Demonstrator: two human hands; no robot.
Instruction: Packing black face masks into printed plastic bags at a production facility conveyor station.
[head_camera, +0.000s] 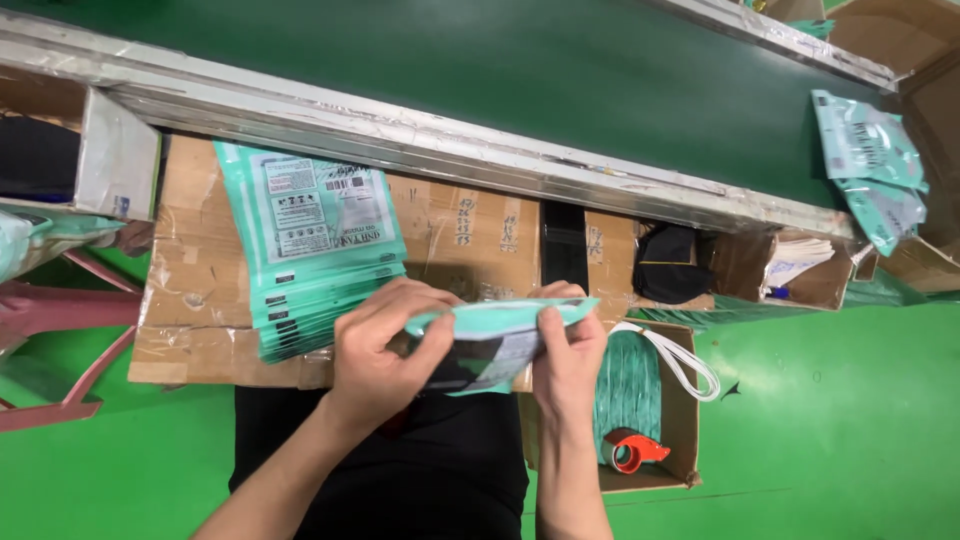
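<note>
A dark green conveyor belt (560, 70) runs along the top. Two teal pouches (872, 170) lie on it at the right. An orange tape dispenser (635, 453) sits in a cardboard box (685, 420).

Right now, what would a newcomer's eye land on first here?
Both hands, the left hand and right hand, pinch a teal pouch at centre. A fanned stack of the same pouches lies on the cardboard to the left. Two more pouches ride the dark green belt at upper right.
</note>
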